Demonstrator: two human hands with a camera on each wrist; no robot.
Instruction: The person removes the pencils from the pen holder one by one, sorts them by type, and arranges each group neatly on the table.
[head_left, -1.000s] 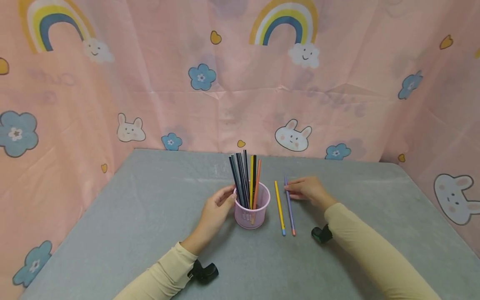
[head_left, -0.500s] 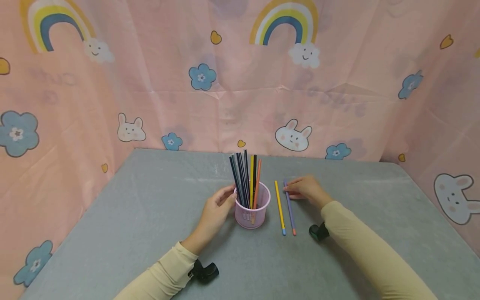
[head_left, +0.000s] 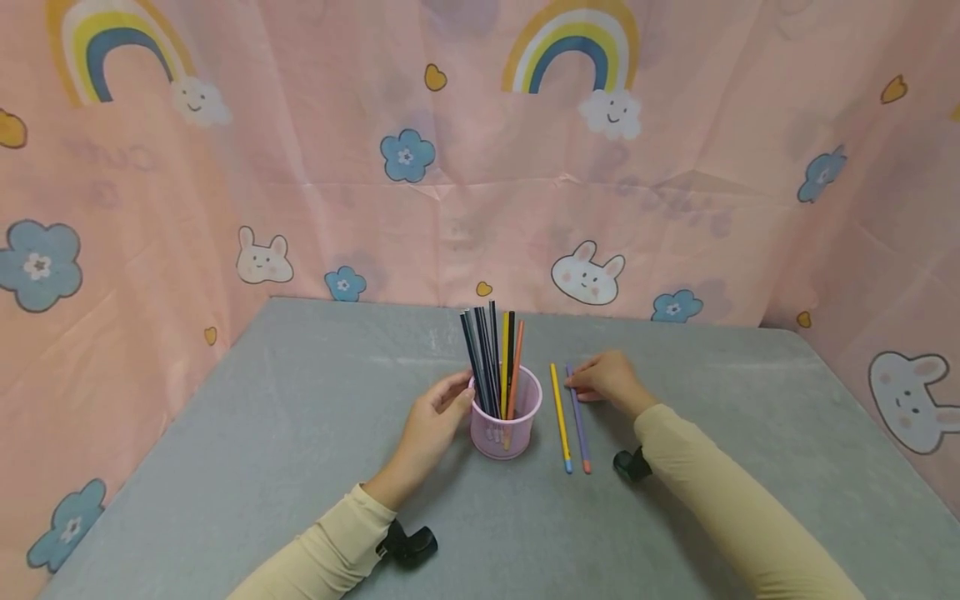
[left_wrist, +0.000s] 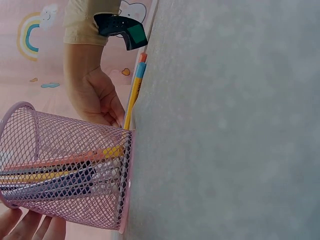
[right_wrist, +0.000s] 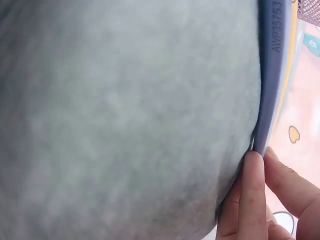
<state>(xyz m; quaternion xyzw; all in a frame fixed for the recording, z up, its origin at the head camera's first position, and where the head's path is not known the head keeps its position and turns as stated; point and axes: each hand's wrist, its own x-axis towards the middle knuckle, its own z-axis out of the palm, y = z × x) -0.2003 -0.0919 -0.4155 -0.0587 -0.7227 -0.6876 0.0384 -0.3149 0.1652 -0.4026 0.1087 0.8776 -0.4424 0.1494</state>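
Bench (head_left: 510,533): grey, carrying cup and two loose pencils.
Purple pencil (head_left: 579,429): flat on bench, coral end nearest the person, just right of yellow pencil (head_left: 561,425), nearly parallel, not touching.
Left grip: left hand (head_left: 427,425) holds pink mesh cup (head_left: 521,438) by its side; best kept light and steady, so cup neither slides nor tips.
Cup load: dark, yellow and orange pencils (head_left: 491,358) leaning inside; a knock would likely rattle them.
Right grip: right hand (head_left: 611,382) pinches purple pencil near its far end; nearer the middle should balance better.
Backdrop: pink printed cloth (head_left: 450,233).
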